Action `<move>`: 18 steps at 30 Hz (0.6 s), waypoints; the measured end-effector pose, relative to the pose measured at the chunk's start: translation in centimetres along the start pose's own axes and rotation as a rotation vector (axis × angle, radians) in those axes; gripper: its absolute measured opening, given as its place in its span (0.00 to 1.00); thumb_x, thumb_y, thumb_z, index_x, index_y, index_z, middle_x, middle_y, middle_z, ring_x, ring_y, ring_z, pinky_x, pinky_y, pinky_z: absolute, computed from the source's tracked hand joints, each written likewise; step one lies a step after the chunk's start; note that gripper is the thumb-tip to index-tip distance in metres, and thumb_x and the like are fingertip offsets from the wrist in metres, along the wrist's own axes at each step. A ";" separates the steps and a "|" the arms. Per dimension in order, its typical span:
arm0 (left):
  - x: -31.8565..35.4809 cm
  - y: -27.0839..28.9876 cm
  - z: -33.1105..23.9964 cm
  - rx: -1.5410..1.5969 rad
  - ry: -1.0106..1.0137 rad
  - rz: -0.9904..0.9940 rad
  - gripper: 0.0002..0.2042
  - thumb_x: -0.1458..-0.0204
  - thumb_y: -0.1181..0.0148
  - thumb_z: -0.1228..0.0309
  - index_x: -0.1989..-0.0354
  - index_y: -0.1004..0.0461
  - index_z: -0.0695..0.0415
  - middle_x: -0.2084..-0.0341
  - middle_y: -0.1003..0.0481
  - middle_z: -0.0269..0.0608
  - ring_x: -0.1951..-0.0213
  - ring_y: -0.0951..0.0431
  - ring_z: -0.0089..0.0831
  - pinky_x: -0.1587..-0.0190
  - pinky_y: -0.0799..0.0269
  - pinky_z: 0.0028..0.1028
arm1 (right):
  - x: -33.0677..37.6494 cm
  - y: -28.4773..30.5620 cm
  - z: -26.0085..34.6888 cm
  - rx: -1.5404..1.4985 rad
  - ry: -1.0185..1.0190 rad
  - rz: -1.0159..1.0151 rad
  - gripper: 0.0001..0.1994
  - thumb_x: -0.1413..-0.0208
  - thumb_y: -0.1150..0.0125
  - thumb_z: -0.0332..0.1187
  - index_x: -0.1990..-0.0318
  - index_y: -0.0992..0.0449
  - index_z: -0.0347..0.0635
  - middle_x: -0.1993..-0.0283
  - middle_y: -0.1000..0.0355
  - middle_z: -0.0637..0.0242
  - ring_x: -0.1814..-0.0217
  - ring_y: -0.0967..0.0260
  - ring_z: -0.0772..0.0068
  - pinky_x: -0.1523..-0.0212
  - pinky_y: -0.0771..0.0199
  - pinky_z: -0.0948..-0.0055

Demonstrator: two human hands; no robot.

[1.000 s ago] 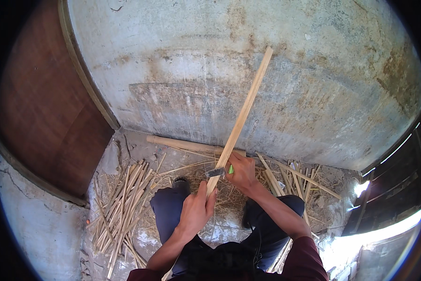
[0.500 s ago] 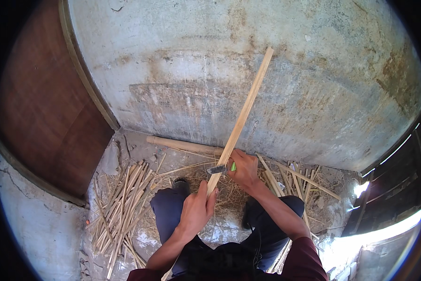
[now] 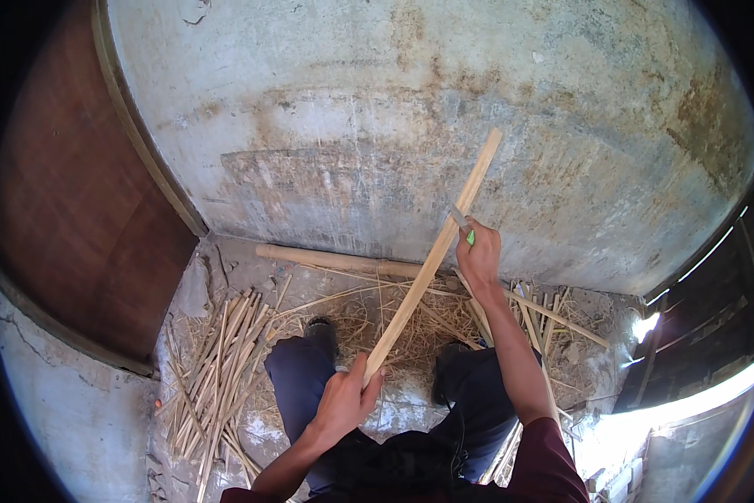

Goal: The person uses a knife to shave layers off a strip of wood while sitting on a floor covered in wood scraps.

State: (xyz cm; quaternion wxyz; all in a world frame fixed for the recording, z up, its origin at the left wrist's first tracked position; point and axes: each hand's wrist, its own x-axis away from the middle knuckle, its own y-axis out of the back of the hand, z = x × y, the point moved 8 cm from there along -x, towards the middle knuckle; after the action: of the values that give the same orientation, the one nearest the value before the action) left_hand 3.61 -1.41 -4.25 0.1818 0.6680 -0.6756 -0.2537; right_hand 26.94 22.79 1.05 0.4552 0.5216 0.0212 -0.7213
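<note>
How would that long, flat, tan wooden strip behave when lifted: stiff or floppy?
The strip probably feels stiff: it runs straight beyond the left hand. Its slim profile suggests it's light for its length, and its flatness makes rolling unlikely.

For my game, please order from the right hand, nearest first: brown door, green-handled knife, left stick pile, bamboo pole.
1. Green-handled knife: in right hand.
2. Bamboo pole: along the wall.
3. Left stick pile: lower left.
4. Brown door: far left.

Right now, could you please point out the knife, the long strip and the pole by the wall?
Knife (image 3: 460, 219), head view: on the blade.
Long strip (image 3: 430, 263), head view: on its middle stretch.
Pole (image 3: 335, 259), head view: mid-length.
</note>
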 end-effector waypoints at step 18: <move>1.0 2.0 1.3 -0.014 0.073 -0.009 0.16 0.31 0.43 0.63 0.58 0.33 0.67 0.86 0.30 0.56 0.82 0.23 0.54 0.78 0.34 0.41 | 1.4 -1.7 3.9 -0.197 0.133 0.299 0.05 0.49 0.40 0.23 0.66 0.21 0.36 0.69 0.24 0.50 0.67 0.24 0.41 0.65 0.25 0.50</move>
State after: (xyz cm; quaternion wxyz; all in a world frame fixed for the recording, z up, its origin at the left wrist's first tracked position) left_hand 1.18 -2.33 -4.23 0.2099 0.6786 -0.6636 -0.2347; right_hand 22.87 20.93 0.96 0.6038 0.5183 0.0439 -0.6041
